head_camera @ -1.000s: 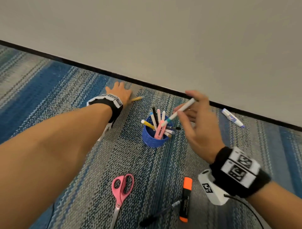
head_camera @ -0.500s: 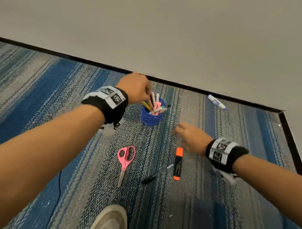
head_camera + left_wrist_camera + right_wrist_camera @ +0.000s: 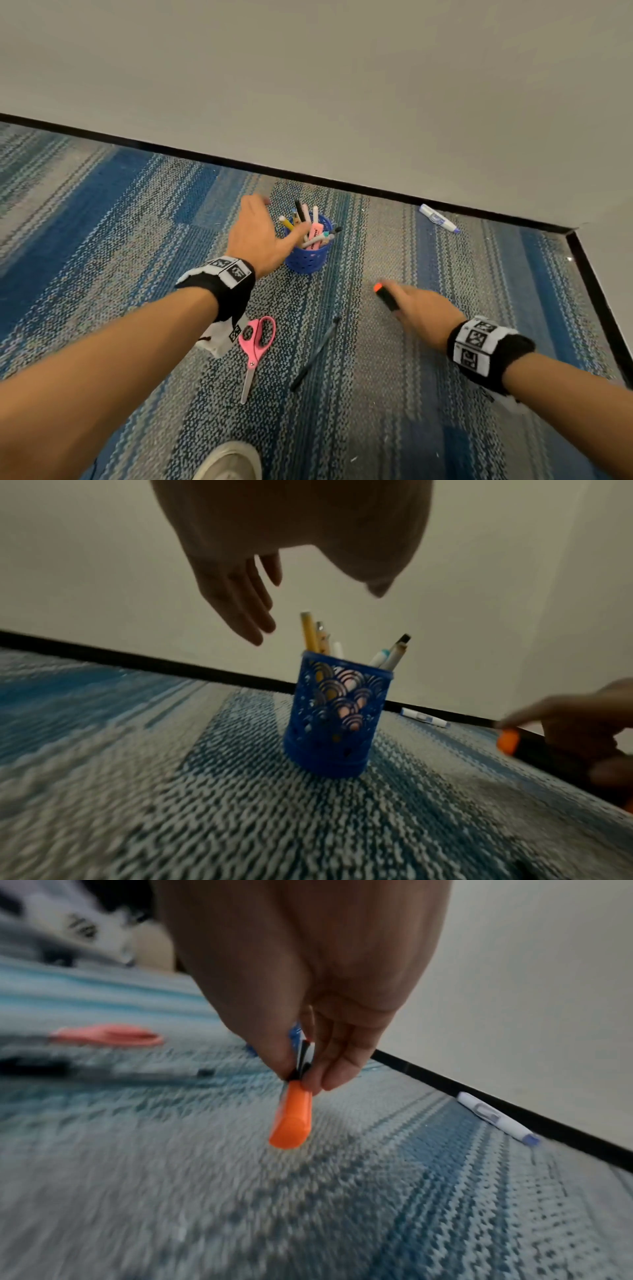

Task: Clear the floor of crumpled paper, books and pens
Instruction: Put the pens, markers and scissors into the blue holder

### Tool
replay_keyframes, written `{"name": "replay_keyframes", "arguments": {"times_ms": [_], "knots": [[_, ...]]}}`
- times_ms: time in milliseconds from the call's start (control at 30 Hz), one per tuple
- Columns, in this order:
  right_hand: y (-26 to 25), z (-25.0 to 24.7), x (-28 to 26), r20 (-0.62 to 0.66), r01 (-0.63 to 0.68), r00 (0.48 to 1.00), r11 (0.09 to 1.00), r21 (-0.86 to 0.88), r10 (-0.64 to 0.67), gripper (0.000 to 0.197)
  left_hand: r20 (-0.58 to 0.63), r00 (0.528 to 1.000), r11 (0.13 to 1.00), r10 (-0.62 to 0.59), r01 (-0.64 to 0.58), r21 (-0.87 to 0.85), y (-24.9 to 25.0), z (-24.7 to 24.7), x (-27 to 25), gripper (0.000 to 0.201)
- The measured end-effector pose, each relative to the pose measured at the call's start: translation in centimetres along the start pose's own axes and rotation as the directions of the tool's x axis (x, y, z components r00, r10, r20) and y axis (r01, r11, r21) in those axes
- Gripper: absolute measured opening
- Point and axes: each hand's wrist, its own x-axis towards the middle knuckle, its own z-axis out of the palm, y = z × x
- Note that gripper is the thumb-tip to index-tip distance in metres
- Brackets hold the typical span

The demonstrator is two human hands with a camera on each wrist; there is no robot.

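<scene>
The carpet [image 3: 137,240] across the lower frame is a rough, matt woven cloth with a knit-like loop texture, and the wall [image 3: 342,85] above it is smooth and matt. The blue pen cup [image 3: 337,718] at centre looks like perforated plastic with a slight sheen, and the orange highlighter [image 3: 291,1118] has a smooth, satiny plastic cap. The scissors [image 3: 255,346] at lower centre have glossy pink plastic handles and bare metal blades, while the black wristbands [image 3: 226,291] look like soft, fuzzy cloth.

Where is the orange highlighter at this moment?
The orange highlighter is in the right hand, pinched just above the carpet, right of the blue pen holder and the black pen in the head view.
</scene>
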Motion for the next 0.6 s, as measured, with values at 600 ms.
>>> {"name": "replay_keyframes", "arguments": {"times_ms": [600], "knots": [[-5.0,-7.1,6.1,-0.595,0.202,0.756,0.767,0.609,0.273,0.024,0.380,0.914,0.964,0.141,-0.214,0.156,4.2,3.5,3.0,0.103]]}}
